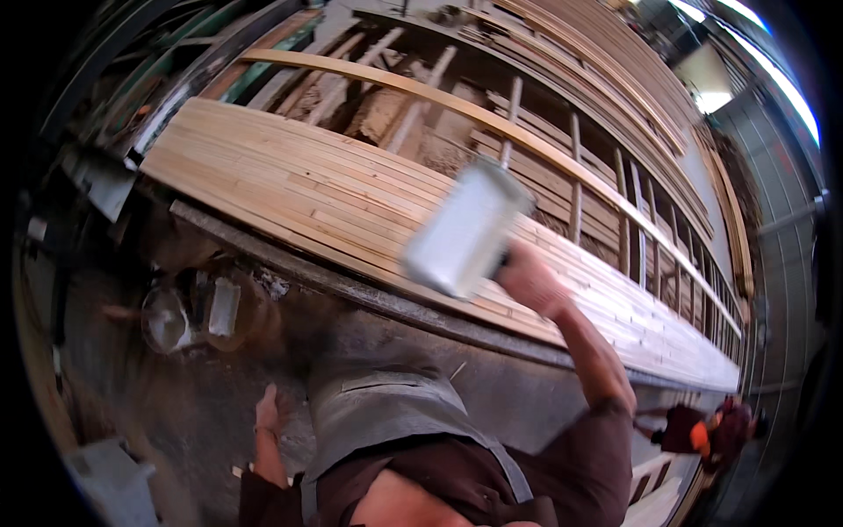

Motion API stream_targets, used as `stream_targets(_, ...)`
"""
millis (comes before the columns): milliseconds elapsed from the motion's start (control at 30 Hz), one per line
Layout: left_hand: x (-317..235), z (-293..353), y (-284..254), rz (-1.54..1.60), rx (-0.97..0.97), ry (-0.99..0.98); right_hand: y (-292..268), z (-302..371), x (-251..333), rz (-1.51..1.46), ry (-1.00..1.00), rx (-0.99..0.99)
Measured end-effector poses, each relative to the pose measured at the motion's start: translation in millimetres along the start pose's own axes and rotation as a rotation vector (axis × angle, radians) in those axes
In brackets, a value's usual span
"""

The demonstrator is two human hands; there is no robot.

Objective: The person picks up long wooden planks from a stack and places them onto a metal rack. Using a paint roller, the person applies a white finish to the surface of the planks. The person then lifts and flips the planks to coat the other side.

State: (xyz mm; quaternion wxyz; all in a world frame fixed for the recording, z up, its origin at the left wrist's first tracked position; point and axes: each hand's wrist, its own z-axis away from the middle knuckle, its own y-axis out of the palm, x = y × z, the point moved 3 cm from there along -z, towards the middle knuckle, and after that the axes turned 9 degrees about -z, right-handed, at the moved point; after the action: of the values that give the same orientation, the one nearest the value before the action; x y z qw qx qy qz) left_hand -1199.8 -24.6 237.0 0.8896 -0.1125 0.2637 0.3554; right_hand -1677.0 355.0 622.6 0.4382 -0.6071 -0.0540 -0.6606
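My right hand is closed round the dark handle of a white box-shaped tool, which is smeared by motion. Hand and tool are over a long panel of narrow wooden strips laid side by side; whether the tool touches the wood I cannot tell. Toward the right, the strips look paler and shiny, as if wet or coated in white. Low at my left side, my left hand hangs with its fingers loosely apart, apparently holding nothing. Near it stand two round buckets, one with white residue, the other with a pale block-shaped thing.
A dark ledge runs along the panel's near edge. Beyond lies a slatted frame with a long wooden rail and stacked boards. At the lower right, another person in dark red is near more timber. Machinery stands at the left.
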Motion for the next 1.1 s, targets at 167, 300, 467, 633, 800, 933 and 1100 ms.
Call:
stream_targets(167, -35, -2, 50, -0.422, 0.056, -0.084, -118, 139, -87, 0.241, 0.159, -0.406)
stream_targets(300, -57, 0, 56, -0.394, 0.022, -0.110, -146, 163, -135, 0.275, 0.340, -0.395)
stream_targets(467, -72, -3, 34, -0.517, 0.037, 0.101, -125, 98, -144, 0.114, 0.313, -0.285)
stream_targets(633, -69, -3, 23, -0.242, -0.066, -0.091, -63, -44, -56, 0.117, 0.006, -0.069)
stream_targets(800, -94, -20, -21, 0.051, -0.076, -0.164, 40, -219, 32, 0.284, -0.085, 0.023)
stream_targets(933, -206, -74, -52, 0.307, -0.123, 0.081, 143, -356, 131, 0.321, -0.148, 0.093)
stream_targets(1100, -404, -185, -78, 0.489, 0.071, 0.415, 272, -532, 226, 0.317, -0.345, 0.181)
